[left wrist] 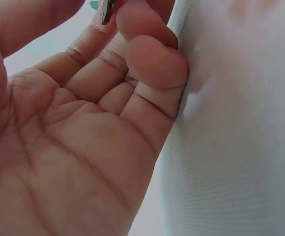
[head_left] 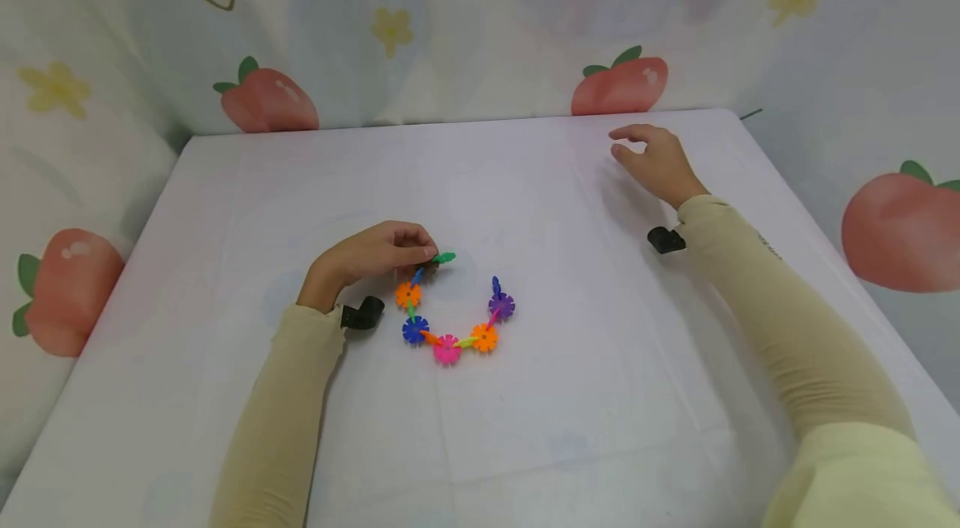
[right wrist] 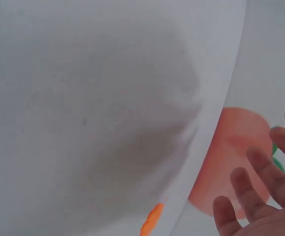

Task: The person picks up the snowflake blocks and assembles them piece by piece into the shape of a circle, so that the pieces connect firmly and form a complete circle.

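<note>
My left hand (head_left: 378, 251) pinches a green notched disc (head_left: 446, 257) between thumb and fingertips, at the upper left end of a curved chain of notched plastic discs. In the left wrist view, a thin dark edge (left wrist: 106, 12) shows between the fingers. Along the chain run an orange disc (head_left: 408, 295), a blue disc (head_left: 415, 330), a pink disc (head_left: 447, 350) and a purple disc (head_left: 502, 306), with others set edgewise between them. Fingers hide whether the green disc joins the chain. Over the far right of the table, my right hand (head_left: 656, 164) is held up, fingers spread and holding nothing.
A white cloth covers the table (head_left: 570, 428). Fruit-printed curtain (head_left: 487, 20) hangs behind and at both sides. A small orange piece (right wrist: 152, 219) appears near the table edge in the right wrist view. Black wrist cameras (head_left: 363, 313) sit by both wrists.
</note>
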### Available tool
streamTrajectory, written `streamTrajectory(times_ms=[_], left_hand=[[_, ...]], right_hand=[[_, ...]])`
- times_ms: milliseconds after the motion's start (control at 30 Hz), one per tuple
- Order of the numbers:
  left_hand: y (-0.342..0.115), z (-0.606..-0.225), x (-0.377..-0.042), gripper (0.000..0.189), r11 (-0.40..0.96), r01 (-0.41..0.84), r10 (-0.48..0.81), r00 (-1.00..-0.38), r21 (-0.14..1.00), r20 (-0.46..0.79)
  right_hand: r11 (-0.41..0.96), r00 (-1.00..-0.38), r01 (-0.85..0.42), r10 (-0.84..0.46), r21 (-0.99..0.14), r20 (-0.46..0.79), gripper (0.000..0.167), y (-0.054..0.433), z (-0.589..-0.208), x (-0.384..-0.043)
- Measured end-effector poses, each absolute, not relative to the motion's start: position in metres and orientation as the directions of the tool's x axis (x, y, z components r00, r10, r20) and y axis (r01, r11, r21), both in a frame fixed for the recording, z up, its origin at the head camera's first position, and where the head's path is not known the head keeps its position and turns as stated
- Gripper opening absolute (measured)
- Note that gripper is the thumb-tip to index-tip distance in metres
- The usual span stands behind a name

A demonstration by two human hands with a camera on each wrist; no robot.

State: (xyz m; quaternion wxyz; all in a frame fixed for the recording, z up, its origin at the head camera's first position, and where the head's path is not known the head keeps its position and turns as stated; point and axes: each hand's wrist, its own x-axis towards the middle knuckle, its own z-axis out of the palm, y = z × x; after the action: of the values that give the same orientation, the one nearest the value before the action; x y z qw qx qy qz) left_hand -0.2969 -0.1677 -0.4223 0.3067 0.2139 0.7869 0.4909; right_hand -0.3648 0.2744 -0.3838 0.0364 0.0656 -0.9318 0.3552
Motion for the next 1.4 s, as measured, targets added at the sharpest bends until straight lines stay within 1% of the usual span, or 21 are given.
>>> streamTrajectory(times_ms=[167,333,400,533,600,667,800,967,1100,1200,1300,1400], left_hand=[[-0.166,-0.421,-0.297,0.023,0.421,0.038,0.641,-0.720,0.906,-0.267],[-0.165,-0.423,-0.297,0.024,0.422,0.036,0.639,-0.720,0.906,-0.270],[-0.164,-0.423,-0.297,0.025,0.428,0.039,0.637,-0.722,0.903,-0.271],[-0.165,-0.423,-0.297,0.027,0.448,0.044,0.626,-0.728,0.893,-0.278],[-0.165,-0.423,-0.298,0.027,0.454,0.048,0.625,-0.729,0.890,-0.279],[-0.165,-0.424,-0.299,0.027,0.454,0.047,0.624,-0.730,0.890,-0.280],[-0.165,-0.424,-0.299,0.027,0.448,0.039,0.624,-0.729,0.893,-0.281],[-0.164,-0.424,-0.298,0.027,0.438,0.039,0.630,-0.726,0.898,-0.276],[-0.164,-0.424,-0.298,0.026,0.434,0.043,0.631,-0.728,0.900,-0.270],[-0.163,-0.425,-0.298,0.025,0.435,0.046,0.629,-0.730,0.899,-0.266],[-0.163,-0.426,-0.299,0.025,0.437,0.045,0.628,-0.731,0.898,-0.269],[-0.164,-0.427,-0.299,0.026,0.437,0.041,0.627,-0.730,0.899,-0.271]], right_hand=[[0.793,-0.999,-0.030,-0.041,-0.609,-0.005,0.053,0.304,-0.388,-0.369],[0.842,-0.990,0.080,0.004,-0.534,-0.142,0.061,0.328,-0.396,-0.370],[0.870,-0.986,0.078,-0.006,-0.487,-0.169,0.061,0.336,-0.398,-0.370],[0.916,-0.979,0.052,-0.033,-0.398,-0.203,0.055,0.345,-0.400,-0.370],[0.931,-0.980,0.041,-0.032,-0.363,-0.194,0.052,0.348,-0.401,-0.369],[0.935,-0.987,0.029,-0.029,-0.352,-0.158,0.048,0.350,-0.402,-0.367],[0.930,-0.997,0.005,-0.022,-0.366,-0.068,0.041,0.351,-0.404,-0.365],[0.905,-1.000,0.005,-0.008,-0.425,-0.030,0.036,0.354,-0.409,-0.366],[0.872,-0.996,0.072,0.039,-0.484,-0.078,0.037,0.360,-0.411,-0.365],[0.852,-0.989,0.134,0.085,-0.506,-0.120,0.039,0.364,-0.411,-0.362],[0.834,-0.990,0.140,0.106,-0.533,-0.094,0.038,0.366,-0.410,-0.359],[0.782,-0.991,0.130,0.111,-0.609,-0.068,0.033,0.364,-0.408,-0.357]])
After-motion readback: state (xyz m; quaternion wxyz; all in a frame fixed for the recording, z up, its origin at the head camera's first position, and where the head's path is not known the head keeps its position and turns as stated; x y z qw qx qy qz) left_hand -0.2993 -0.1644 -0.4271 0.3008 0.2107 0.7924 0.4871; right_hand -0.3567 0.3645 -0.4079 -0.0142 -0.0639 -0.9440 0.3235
